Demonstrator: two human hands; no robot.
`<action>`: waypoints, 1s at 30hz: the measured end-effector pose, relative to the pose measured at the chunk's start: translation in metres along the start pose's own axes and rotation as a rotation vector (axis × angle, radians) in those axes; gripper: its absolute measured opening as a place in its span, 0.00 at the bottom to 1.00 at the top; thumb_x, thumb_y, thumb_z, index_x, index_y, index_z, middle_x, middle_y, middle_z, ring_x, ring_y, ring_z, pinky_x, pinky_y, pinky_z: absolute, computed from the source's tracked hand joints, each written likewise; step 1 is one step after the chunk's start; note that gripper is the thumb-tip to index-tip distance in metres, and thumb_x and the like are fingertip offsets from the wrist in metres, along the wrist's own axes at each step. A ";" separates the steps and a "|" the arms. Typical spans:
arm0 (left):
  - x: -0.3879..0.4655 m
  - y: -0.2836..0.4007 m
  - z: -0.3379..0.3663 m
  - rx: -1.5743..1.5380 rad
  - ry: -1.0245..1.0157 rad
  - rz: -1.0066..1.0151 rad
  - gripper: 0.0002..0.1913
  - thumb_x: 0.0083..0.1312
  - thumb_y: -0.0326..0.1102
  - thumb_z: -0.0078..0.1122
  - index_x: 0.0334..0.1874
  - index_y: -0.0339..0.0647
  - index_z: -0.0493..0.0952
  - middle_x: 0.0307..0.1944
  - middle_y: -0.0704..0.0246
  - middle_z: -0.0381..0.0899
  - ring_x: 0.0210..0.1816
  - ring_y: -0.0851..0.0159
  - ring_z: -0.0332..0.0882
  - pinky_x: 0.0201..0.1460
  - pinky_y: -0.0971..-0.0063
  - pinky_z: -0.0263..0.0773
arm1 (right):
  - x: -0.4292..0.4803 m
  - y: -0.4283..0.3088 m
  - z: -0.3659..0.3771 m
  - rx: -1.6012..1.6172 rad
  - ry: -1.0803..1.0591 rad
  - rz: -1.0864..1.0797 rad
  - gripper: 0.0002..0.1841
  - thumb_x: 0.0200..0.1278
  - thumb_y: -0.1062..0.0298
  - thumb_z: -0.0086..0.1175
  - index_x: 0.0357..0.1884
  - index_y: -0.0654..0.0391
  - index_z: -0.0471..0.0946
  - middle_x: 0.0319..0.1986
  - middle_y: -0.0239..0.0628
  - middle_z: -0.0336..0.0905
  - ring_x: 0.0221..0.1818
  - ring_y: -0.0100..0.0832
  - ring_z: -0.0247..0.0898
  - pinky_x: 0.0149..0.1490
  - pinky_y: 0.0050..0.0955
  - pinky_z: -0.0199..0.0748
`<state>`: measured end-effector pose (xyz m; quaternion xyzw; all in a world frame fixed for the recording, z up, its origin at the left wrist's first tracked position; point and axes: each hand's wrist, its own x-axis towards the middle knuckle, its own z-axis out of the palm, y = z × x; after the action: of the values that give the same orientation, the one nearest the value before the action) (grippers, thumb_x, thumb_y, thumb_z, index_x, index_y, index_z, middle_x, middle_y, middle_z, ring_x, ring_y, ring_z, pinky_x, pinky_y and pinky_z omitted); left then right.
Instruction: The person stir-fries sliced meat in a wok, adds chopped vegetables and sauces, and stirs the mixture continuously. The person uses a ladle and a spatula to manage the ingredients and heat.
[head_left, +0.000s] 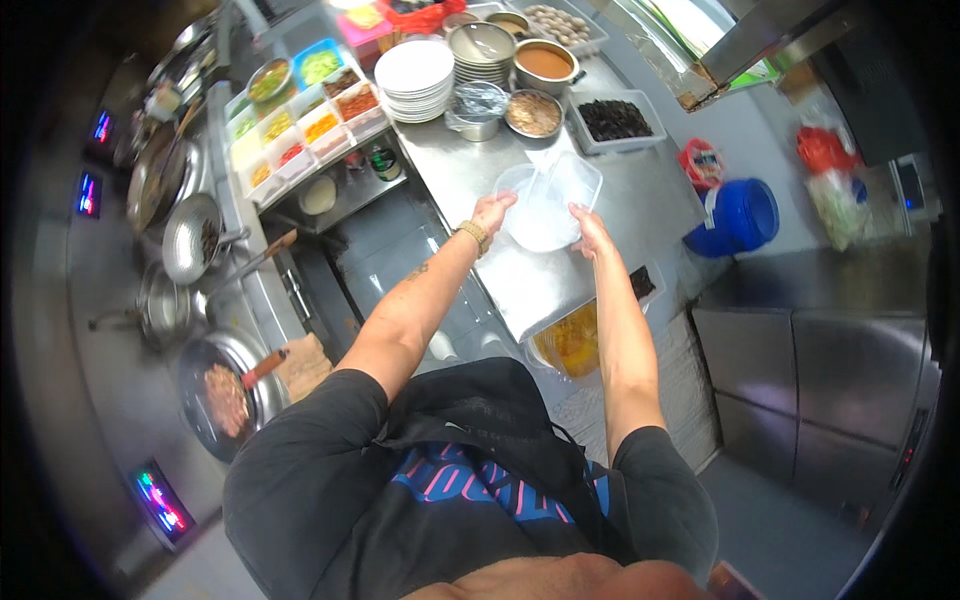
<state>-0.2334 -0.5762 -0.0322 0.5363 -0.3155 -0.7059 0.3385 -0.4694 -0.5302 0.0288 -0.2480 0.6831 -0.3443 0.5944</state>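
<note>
Over the stainless steel counter (510, 289), both my arms reach forward to translucent plastic containers. My left hand (491, 214) pinches the left side of a round plastic container (541, 229). On the other side, my right hand (591, 231) grips the edge of a squarish plastic container (585, 180), which overlaps the round one. Blur and see-through plastic hide how the two fit together. Just beyond them are a stack of white plates (415, 79), a film-covered metal pot (478, 112), a metal bowl of pale brown food (534, 114) and a tub of black food (615, 121).
Left of the counter, a rack holds several bins of chopped ingredients (322, 127). Woks line the stove at far left, one with sliced meat (226, 401). A pot of brown sauce (544, 63) stands at the back. Right are a blue barrel (731, 217) and steel cabinets (806, 375).
</note>
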 end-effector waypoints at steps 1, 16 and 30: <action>0.008 0.001 -0.008 -0.008 -0.005 0.013 0.25 0.70 0.48 0.68 0.65 0.45 0.81 0.61 0.66 0.83 0.64 0.59 0.77 0.66 0.54 0.69 | -0.002 -0.006 0.004 0.013 0.025 0.005 0.45 0.74 0.44 0.58 0.81 0.61 0.55 0.82 0.49 0.47 0.82 0.60 0.44 0.75 0.77 0.43; 0.068 0.036 -0.062 -0.304 -0.184 -0.085 0.17 0.75 0.45 0.64 0.52 0.36 0.83 0.52 0.65 0.86 0.49 0.64 0.81 0.55 0.66 0.76 | 0.030 0.052 -0.150 0.597 0.204 -0.153 0.18 0.78 0.58 0.56 0.57 0.61 0.77 0.44 0.35 0.83 0.48 0.42 0.83 0.52 0.49 0.82; 0.049 0.082 -0.107 -0.457 -0.388 -0.269 0.20 0.80 0.45 0.53 0.60 0.33 0.78 0.60 0.59 0.82 0.55 0.60 0.81 0.60 0.61 0.77 | 0.028 0.008 0.090 -0.100 0.521 -0.176 0.12 0.65 0.64 0.65 0.35 0.65 0.84 0.22 0.42 0.83 0.20 0.30 0.79 0.26 0.31 0.75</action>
<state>-0.1277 -0.6715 -0.0167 0.3389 -0.1340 -0.8858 0.2873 -0.3852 -0.5616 -0.0004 -0.2387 0.8049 -0.4127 0.3534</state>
